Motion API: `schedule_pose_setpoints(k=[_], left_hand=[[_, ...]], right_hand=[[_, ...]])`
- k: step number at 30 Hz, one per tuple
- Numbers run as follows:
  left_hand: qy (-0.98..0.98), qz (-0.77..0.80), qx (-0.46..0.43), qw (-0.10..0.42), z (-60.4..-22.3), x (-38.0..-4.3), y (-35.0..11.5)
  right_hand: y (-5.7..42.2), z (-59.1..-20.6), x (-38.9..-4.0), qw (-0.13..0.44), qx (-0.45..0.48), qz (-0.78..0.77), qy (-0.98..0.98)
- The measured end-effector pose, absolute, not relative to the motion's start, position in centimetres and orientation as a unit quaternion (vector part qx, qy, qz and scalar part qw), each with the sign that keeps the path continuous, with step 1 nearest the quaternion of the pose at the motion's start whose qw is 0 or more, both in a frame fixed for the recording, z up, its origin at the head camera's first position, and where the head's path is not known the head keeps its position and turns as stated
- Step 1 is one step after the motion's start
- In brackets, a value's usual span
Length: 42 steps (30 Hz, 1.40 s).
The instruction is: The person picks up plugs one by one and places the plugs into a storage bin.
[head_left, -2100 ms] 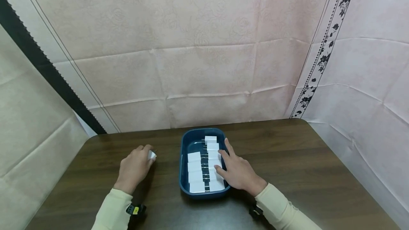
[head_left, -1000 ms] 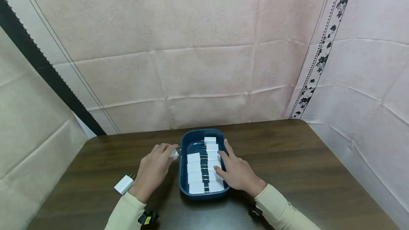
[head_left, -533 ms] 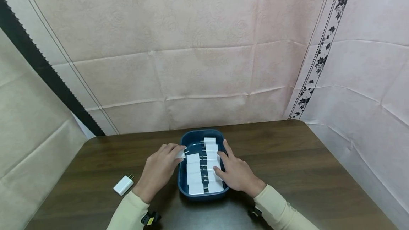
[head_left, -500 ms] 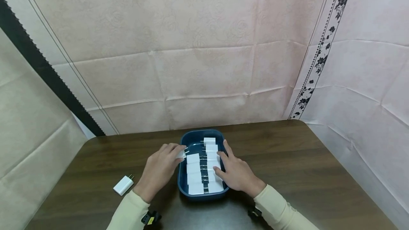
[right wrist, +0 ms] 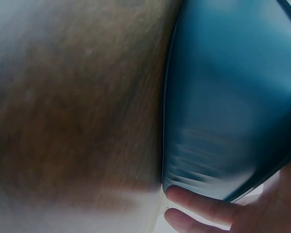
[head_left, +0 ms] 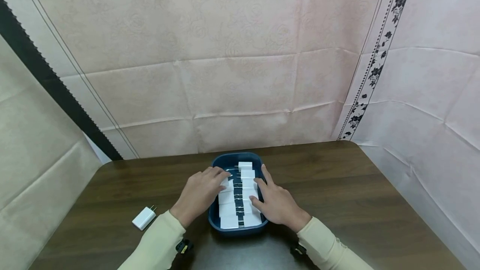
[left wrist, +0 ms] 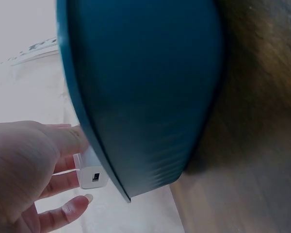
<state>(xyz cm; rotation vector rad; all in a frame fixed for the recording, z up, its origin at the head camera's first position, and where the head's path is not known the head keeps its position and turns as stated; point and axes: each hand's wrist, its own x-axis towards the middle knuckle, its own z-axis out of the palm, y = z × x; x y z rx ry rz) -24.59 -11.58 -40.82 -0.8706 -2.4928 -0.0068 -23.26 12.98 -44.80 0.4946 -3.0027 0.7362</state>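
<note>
In the head view my left hand [head_left: 202, 188] reaches over the left rim of a blue plastic tray [head_left: 213, 218]. It pinches a white USB charger [left wrist: 89, 179], whose port end shows in the left wrist view. The held charger is just beyond the left row of white chargers [head_left: 228, 209], mostly hidden by my fingers. A second row of chargers [head_left: 249, 195] lies along the right side, prongs facing the first row. My right hand [head_left: 279, 201] rests across the right rim with fingers spread, some over the right row and some along the outer wall in the right wrist view.
One loose white charger [head_left: 144, 218] lies on the brown wooden table [head_left: 337, 186], left of the tray, prongs pointing away to the right. Pale patterned cloth [head_left: 240, 74] hangs behind the table and at both sides.
My left hand has picked up one charger from the left of the table, uncovering another there, and carried it right, over the rim into the tray. My right hand stays put.
</note>
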Motion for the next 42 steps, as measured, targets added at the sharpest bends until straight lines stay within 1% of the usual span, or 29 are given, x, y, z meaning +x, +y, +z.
schedule_pose_setpoints(k=[14, 26, 35, 42], left_hand=[[-0.919, 0.031, -0.332, 0.211, -41.3, -27.2, -11.0], [-0.921, 0.045, -0.332, 0.2, -41.6, -28.9, -10.6], [-0.932, 0.073, -0.315, 0.164, -42.0, -30.2, -10.1], [-0.938, 0.076, -0.303, 0.148, -42.0, -30.9, -9.7]], right_hand=[[12.9, -44.6, -22.9, 0.001, 0.158, 0.243, -0.957], [12.9, -44.5, -23.1, 0.005, 0.162, 0.24, -0.957], [12.9, -44.5, -23.0, 0.008, 0.165, 0.237, -0.957], [12.9, -44.5, -23.0, 0.006, 0.164, 0.237, -0.957]])
